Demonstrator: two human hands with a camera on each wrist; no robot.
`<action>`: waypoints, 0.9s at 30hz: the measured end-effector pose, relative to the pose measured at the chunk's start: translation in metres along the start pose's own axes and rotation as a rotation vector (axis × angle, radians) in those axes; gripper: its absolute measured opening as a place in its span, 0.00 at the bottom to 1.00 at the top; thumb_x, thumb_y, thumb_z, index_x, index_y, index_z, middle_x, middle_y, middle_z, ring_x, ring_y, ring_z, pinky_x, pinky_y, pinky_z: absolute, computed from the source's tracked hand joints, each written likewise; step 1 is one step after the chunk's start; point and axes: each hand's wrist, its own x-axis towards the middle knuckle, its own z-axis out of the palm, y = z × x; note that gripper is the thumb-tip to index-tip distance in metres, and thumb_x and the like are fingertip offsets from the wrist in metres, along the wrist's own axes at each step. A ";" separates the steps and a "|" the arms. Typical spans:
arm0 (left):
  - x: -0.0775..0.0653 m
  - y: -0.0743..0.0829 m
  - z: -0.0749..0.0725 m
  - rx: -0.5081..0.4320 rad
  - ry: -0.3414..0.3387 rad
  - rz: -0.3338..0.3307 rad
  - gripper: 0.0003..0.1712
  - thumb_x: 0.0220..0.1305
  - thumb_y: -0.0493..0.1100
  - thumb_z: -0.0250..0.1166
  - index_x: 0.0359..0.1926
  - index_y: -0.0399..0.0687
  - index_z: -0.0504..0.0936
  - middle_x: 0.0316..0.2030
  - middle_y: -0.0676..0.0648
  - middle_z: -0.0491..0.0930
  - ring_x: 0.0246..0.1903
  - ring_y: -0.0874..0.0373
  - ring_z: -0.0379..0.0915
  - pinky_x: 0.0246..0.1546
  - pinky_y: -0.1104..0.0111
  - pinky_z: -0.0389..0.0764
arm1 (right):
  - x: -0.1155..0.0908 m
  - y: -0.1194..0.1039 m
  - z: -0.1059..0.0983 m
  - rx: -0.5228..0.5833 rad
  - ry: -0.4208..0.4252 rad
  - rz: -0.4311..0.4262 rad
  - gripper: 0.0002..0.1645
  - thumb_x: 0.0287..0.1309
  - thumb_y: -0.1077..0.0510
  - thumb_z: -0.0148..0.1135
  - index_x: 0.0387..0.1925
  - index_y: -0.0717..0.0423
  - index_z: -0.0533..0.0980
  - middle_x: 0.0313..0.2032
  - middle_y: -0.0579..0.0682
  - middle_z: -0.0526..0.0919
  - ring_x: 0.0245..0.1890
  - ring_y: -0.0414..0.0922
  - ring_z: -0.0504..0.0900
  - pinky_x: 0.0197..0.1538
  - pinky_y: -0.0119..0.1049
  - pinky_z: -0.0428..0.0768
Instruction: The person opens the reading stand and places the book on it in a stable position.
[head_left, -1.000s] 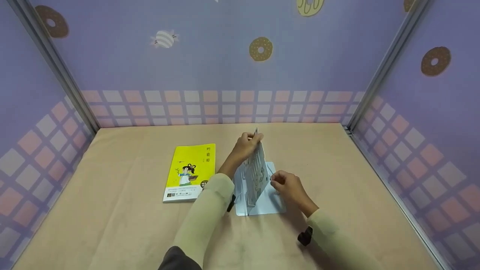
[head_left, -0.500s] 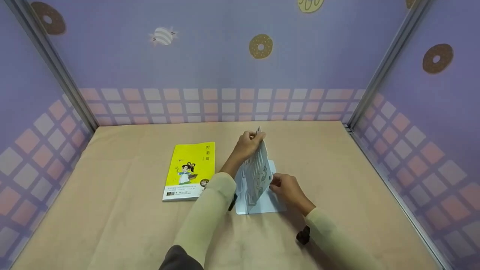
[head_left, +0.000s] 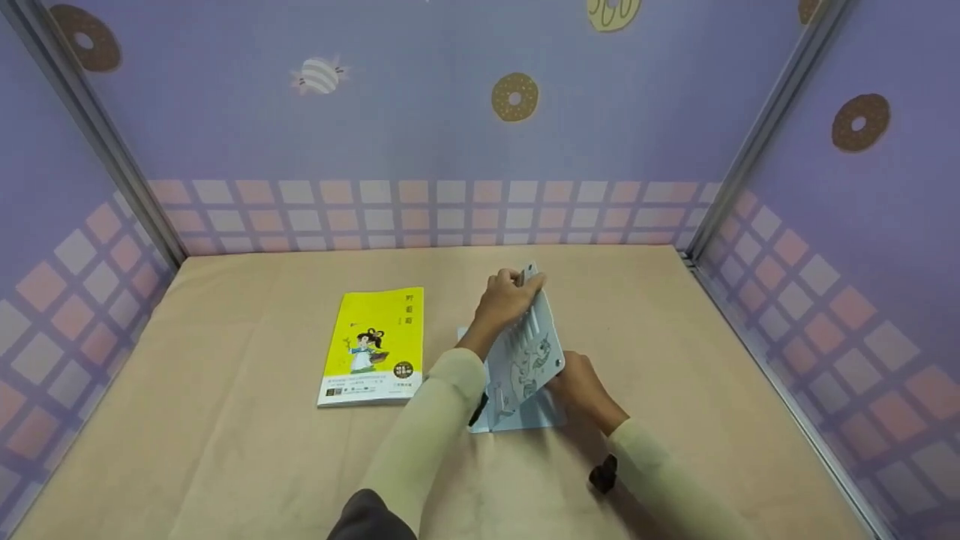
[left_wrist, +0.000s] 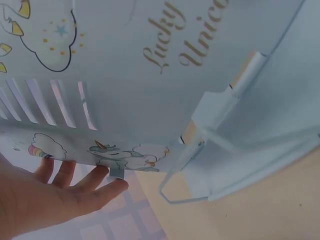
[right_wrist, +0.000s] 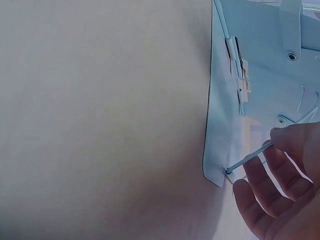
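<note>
A pale blue metal book stand with unicorn prints stands partly unfolded in the head view, its back panel leaning right over the flat base plate. My left hand grips the panel's far edge; in the left wrist view its fingers lie along that edge beside a small metal tab. Behind the panel, my right hand is partly hidden. The right wrist view has that hand pinching a thin wire support rod between thumb and fingers, with one rod end at the base plate's corner.
Left of the stand, a yellow book with a cartoon figure on its cover lies flat on the beige cloth. Patterned purple panels enclose the back and sides of the table.
The panel has swung to the right and shows more of its printed face. My left hand has moved right with it, while my right hand has slipped partly behind the panel.
</note>
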 end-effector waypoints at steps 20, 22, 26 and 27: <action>-0.001 0.004 0.014 0.125 0.003 -0.012 0.40 0.69 0.75 0.48 0.67 0.53 0.70 0.61 0.45 0.72 0.60 0.47 0.69 0.61 0.48 0.66 | -0.009 0.005 -0.007 -0.051 0.038 -0.080 0.16 0.72 0.60 0.57 0.56 0.51 0.81 0.46 0.50 0.89 0.40 0.40 0.83 0.49 0.45 0.82; 0.002 -0.002 0.012 0.118 -0.021 0.008 0.40 0.70 0.74 0.46 0.69 0.54 0.68 0.65 0.44 0.71 0.64 0.46 0.67 0.63 0.46 0.64 | -0.013 0.003 -0.007 -0.029 0.026 -0.088 0.17 0.71 0.60 0.58 0.58 0.51 0.80 0.48 0.49 0.89 0.43 0.41 0.84 0.51 0.47 0.83; 0.006 -0.014 0.008 0.103 -0.053 0.048 0.36 0.73 0.69 0.45 0.72 0.56 0.67 0.68 0.44 0.69 0.68 0.45 0.65 0.66 0.44 0.64 | -0.019 0.000 -0.010 0.046 -0.049 -0.154 0.24 0.64 0.61 0.66 0.62 0.52 0.77 0.50 0.49 0.88 0.46 0.44 0.86 0.51 0.44 0.84; 0.007 -0.017 0.007 0.099 -0.057 0.063 0.35 0.74 0.68 0.45 0.72 0.56 0.67 0.68 0.43 0.69 0.68 0.45 0.66 0.66 0.44 0.65 | -0.020 -0.001 -0.011 0.080 -0.083 -0.174 0.28 0.63 0.62 0.67 0.64 0.52 0.75 0.51 0.50 0.87 0.46 0.44 0.86 0.50 0.42 0.84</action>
